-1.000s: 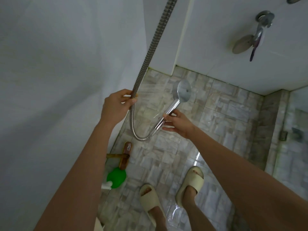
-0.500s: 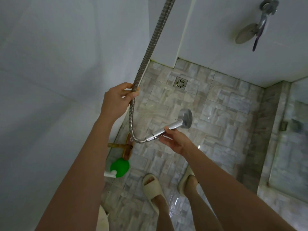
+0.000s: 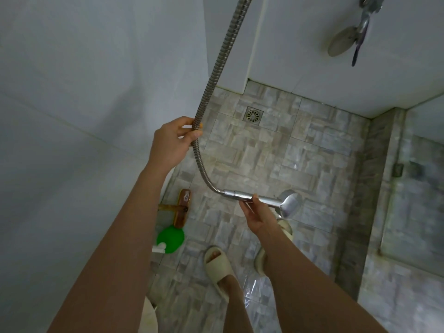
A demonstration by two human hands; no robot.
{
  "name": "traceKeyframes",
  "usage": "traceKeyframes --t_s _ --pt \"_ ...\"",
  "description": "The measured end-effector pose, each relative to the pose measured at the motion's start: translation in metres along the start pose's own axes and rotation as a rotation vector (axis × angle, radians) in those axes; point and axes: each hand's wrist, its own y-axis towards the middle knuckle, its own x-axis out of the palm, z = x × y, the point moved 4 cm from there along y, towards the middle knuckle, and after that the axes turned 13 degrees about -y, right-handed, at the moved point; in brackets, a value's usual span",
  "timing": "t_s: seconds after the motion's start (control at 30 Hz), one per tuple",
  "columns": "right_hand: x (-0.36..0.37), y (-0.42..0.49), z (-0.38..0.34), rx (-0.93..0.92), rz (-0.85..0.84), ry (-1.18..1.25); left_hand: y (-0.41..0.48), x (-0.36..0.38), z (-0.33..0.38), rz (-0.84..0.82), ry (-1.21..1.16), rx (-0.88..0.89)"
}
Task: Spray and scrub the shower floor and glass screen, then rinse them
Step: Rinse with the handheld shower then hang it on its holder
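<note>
A: What are the hands doing?

B: The left hand [image 3: 171, 143] is curled round the metal hose [image 3: 216, 68], thumb and fingers closed on it just above its bend. The right hand [image 3: 254, 212] holds the shower head [image 3: 289, 204] by its handle, fingers wrapped underneath and thumb on top

A: Which way does it point?

B: The handle lies nearly level. The hose joins it at the left end, and the round face at the right end tilts down toward the shower floor [image 3: 264, 152], above the person's right foot

A: And the hose?

B: It comes down from the top edge, passes through the left hand, then curves right into the handle

A: Where is the glass screen?

B: The glass screen [image 3: 413, 200] is at the right edge, past a darker strip of tile

A: What else is down there?

B: A brown brush [image 3: 183, 207] lies by the left wall, just beside a green round thing [image 3: 171, 239] with a white part; what that is I cannot tell. A square drain [image 3: 254, 115] sits near the far corner. Both feet wear pale slippers [image 3: 217, 265], with a wet gleam on the tiles beside them. A chrome tap [image 3: 360, 32] is on the far wall
</note>
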Motion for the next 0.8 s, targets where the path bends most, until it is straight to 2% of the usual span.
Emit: traceKeyframes --t_s 0.2,0.33,0.47,0.6,0.8 --pt "-0.013 0.002 -0.019 -0.06 -0.041 0.026 0.006 0.009 -0.001 -0.014 0.009 0.005" --pt "-0.036 -0.001 -0.034 -0.029 0.044 0.026 0.007 0.028 0.001 -0.057 0.038 0.002" --pt "-0.072 -0.002 -0.059 -0.011 0.15 0.101 0.007 0.066 0.01 -0.153 0.128 -0.022" --pt "-0.111 0.0 -0.084 -0.031 0.214 0.116 0.004 0.113 0.019 -0.321 0.145 -0.056" --pt "-0.163 0.0 -0.122 -0.08 0.321 0.161 0.001 0.183 0.025 -0.473 0.072 -0.143"
